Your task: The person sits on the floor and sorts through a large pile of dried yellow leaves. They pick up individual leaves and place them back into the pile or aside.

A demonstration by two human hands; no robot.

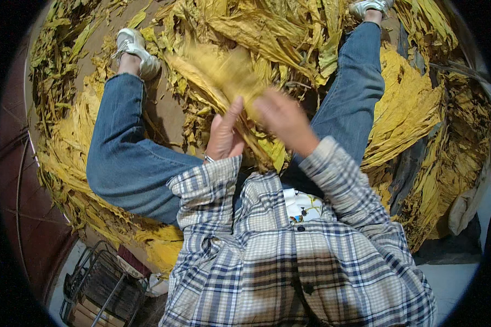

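In front of my lap, my left hand (pixel 223 136) is closed around the stem end of a bundle of long, dried yellow tobacco leaves (pixel 204 84), its thumb pointing up along them. My right hand (pixel 283 117) is just to the right and smeared by motion. From its closed fingers a yellow tobacco leaf (pixel 232 71), also blurred, reaches up and to the left over the bundle. The exact grip of the right fingertips is hidden by the blur. Below the hands, the bundle's stem ends point toward my shirt.
A large heap of yellow leaves (pixel 262 27) lies between my spread legs. More leaves (pixel 401 109) are piled right of my right leg, and others (pixel 65 141) at the left. A black wire rack (pixel 101 289) stands at lower left. Brown ground sheet (pixel 166 120) shows beside my left leg.
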